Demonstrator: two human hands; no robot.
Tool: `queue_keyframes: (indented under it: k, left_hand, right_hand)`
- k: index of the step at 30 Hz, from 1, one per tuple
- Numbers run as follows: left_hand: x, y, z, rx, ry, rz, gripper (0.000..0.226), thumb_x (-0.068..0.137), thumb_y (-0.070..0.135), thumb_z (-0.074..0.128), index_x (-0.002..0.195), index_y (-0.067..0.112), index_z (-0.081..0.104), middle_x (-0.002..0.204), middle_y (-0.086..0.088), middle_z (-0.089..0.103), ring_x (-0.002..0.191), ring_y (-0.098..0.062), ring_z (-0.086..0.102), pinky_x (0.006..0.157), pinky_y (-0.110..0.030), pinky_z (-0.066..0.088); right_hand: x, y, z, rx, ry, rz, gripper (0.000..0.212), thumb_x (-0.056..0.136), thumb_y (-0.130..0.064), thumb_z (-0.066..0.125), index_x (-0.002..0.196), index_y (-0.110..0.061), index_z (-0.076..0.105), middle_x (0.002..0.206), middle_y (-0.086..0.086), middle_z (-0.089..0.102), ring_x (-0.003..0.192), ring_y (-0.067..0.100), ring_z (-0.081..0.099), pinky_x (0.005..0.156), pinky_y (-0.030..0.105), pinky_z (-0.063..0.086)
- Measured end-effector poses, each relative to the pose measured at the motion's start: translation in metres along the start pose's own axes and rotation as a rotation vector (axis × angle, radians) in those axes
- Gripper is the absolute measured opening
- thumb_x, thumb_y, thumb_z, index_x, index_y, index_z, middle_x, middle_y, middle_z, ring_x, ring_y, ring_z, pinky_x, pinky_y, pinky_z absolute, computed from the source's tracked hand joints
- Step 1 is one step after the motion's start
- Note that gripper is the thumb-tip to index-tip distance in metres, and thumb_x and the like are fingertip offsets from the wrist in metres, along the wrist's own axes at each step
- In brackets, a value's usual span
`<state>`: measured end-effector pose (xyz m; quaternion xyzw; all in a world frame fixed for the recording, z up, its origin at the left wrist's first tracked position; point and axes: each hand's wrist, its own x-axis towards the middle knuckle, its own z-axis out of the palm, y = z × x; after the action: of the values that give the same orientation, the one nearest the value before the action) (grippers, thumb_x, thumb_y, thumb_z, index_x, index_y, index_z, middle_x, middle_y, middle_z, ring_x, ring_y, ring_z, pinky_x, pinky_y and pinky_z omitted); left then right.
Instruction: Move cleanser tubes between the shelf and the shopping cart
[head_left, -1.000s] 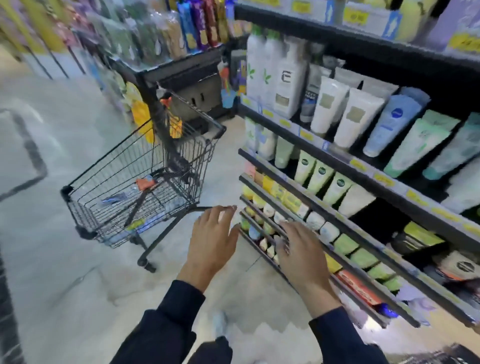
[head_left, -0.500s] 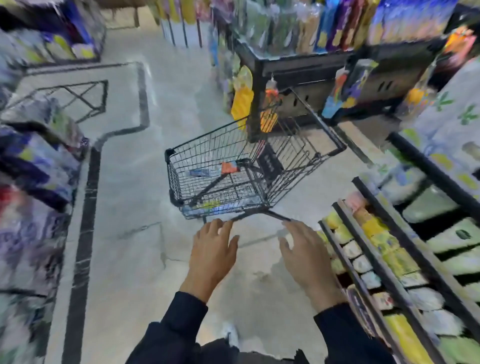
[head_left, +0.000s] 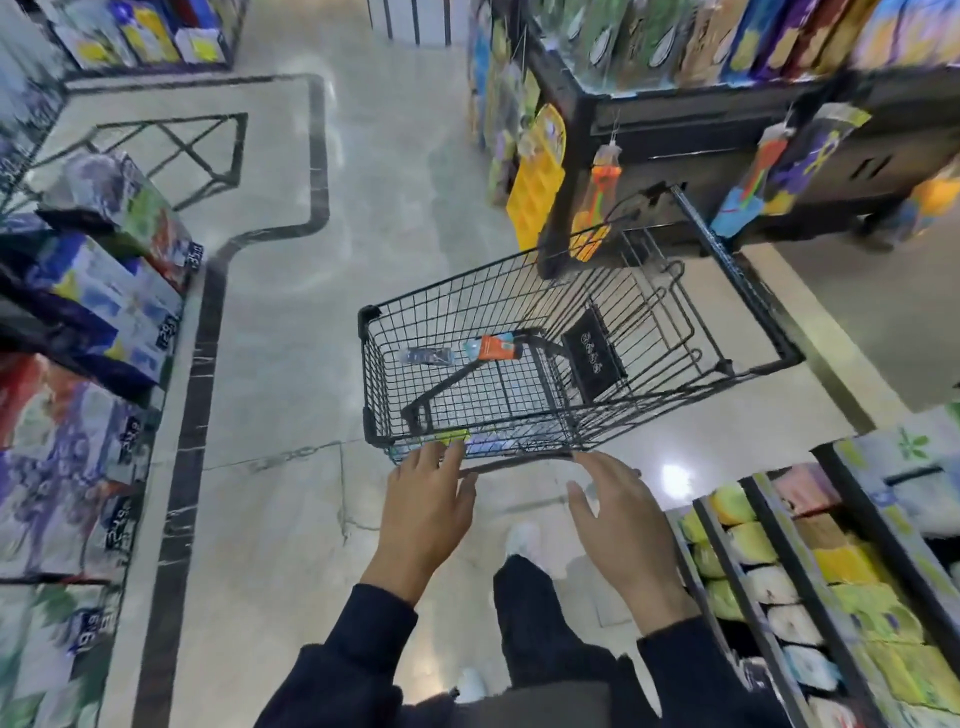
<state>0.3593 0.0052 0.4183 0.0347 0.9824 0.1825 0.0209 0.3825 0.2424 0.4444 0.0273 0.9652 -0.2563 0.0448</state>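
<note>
Hands reach toward a wire shopping cart (head_left: 519, 332) in a store aisle.

Both arms, in dark sleeves, extend forward, palms down. The left hand (head_left: 426, 512) has straight, loosely spread fingers, tips at the cart's near edge; whether they touch it is unclear. The right hand (head_left: 621, 525), fingers relaxed and slightly apart, holds nothing, just short of the cart. An orange-and-blue cleanser tube (head_left: 491, 347) lies in the basket beside a clear packet (head_left: 427, 356). The shelf (head_left: 810, 587) stands at right.
</note>
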Motion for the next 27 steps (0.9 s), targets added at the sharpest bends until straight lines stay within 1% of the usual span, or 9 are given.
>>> queue_keyframes:
  k: [1, 4, 6, 10, 15, 18, 21, 23, 27]
  left_hand:
    - [0.012, -0.002, 0.003, 0.000, -0.003, -0.011, 0.043, 0.096, 0.041, 0.045, 0.129, 0.019, 0.059, 0.115, -0.005, 0.062, 0.103, -0.033, 0.060, 0.080, -0.045, 0.053]
    - [0.047, -0.010, 0.007, -0.004, -0.028, -0.079, 0.037, 0.098, 0.036, 0.053, 0.129, 0.019, 0.060, 0.118, -0.006, 0.062, 0.107, -0.033, 0.060, 0.085, -0.046, 0.052]
    - [0.069, -0.015, 0.002, 0.019, -0.068, -0.124, 0.036, 0.101, 0.037, 0.055, 0.132, 0.020, 0.059, 0.123, -0.004, 0.062, 0.111, -0.030, 0.058, 0.089, -0.045, 0.051]
    - [0.121, -0.031, -0.005, 0.028, -0.131, -0.258, 0.044, 0.100, 0.038, 0.053, 0.142, 0.024, 0.052, 0.133, -0.002, 0.057, 0.120, -0.028, 0.053, 0.099, -0.045, 0.048]
    - [0.193, -0.055, 0.007, 0.016, -0.208, -0.349, 0.044, 0.102, 0.038, 0.050, 0.142, 0.019, 0.053, 0.135, -0.008, 0.058, 0.123, -0.031, 0.053, 0.099, -0.046, 0.047]
    - [0.241, -0.072, 0.028, -0.005, -0.269, -0.349, 0.042, 0.102, 0.035, 0.052, 0.140, 0.018, 0.053, 0.135, -0.009, 0.058, 0.123, -0.032, 0.053, 0.100, -0.047, 0.047]
    - [0.292, -0.098, 0.061, -0.013, -0.358, -0.315, 0.044, 0.099, 0.026, 0.056, 0.141, 0.014, 0.053, 0.129, -0.013, 0.060, 0.117, -0.036, 0.056, 0.095, -0.047, 0.048]
    - [0.326, -0.117, 0.088, -0.017, -0.435, -0.298, 0.048, 0.097, 0.021, 0.056, 0.144, 0.013, 0.051, 0.131, -0.015, 0.058, 0.118, -0.037, 0.054, 0.096, -0.049, 0.048]
    - [0.387, -0.157, 0.140, 0.019, -0.553, -0.248, 0.053, 0.090, 0.009, 0.053, 0.143, 0.010, 0.049, 0.129, -0.016, 0.057, 0.117, -0.038, 0.053, 0.097, -0.052, 0.048]
  right_hand:
    - [0.019, 0.000, 0.001, 0.001, -0.016, -0.005, 0.043, 0.106, -0.034, 0.052, 0.148, -0.022, 0.055, 0.151, -0.005, 0.054, 0.140, 0.018, 0.047, 0.116, 0.036, 0.039]
    - [0.084, -0.001, 0.006, 0.006, -0.068, -0.045, 0.043, 0.105, -0.032, 0.056, 0.146, -0.020, 0.057, 0.151, -0.003, 0.055, 0.139, 0.018, 0.048, 0.116, 0.032, 0.035]
    - [0.130, -0.004, 0.008, -0.009, -0.126, -0.073, 0.044, 0.105, -0.033, 0.055, 0.147, -0.019, 0.057, 0.151, -0.001, 0.055, 0.141, 0.020, 0.048, 0.117, 0.034, 0.035]
    - [0.221, -0.014, 0.018, -0.027, -0.223, -0.130, 0.046, 0.105, -0.036, 0.052, 0.149, -0.020, 0.053, 0.153, 0.000, 0.053, 0.142, 0.020, 0.047, 0.120, 0.039, 0.037]
    - [0.317, -0.030, 0.038, -0.167, -0.363, -0.222, 0.045, 0.107, -0.031, 0.051, 0.149, -0.017, 0.052, 0.147, 0.004, 0.056, 0.133, 0.025, 0.052, 0.108, 0.036, 0.040]
    - [0.364, -0.026, 0.062, -0.210, -0.446, -0.210, 0.047, 0.107, -0.032, 0.049, 0.151, -0.016, 0.049, 0.150, 0.006, 0.054, 0.136, 0.026, 0.049, 0.109, 0.036, 0.038]
    - [0.406, -0.013, 0.102, -0.236, -0.486, -0.205, 0.048, 0.106, -0.033, 0.050, 0.150, -0.016, 0.050, 0.147, 0.007, 0.058, 0.132, 0.028, 0.054, 0.109, 0.042, 0.043]
    - [0.434, -0.005, 0.130, -0.261, -0.510, -0.184, 0.047, 0.105, -0.032, 0.052, 0.148, -0.014, 0.052, 0.143, 0.009, 0.060, 0.129, 0.029, 0.057, 0.107, 0.044, 0.047]
    - [0.493, 0.020, 0.191, -0.305, -0.524, -0.127, 0.043, 0.101, -0.028, 0.057, 0.140, -0.010, 0.055, 0.126, 0.012, 0.066, 0.111, 0.032, 0.064, 0.092, 0.045, 0.056]
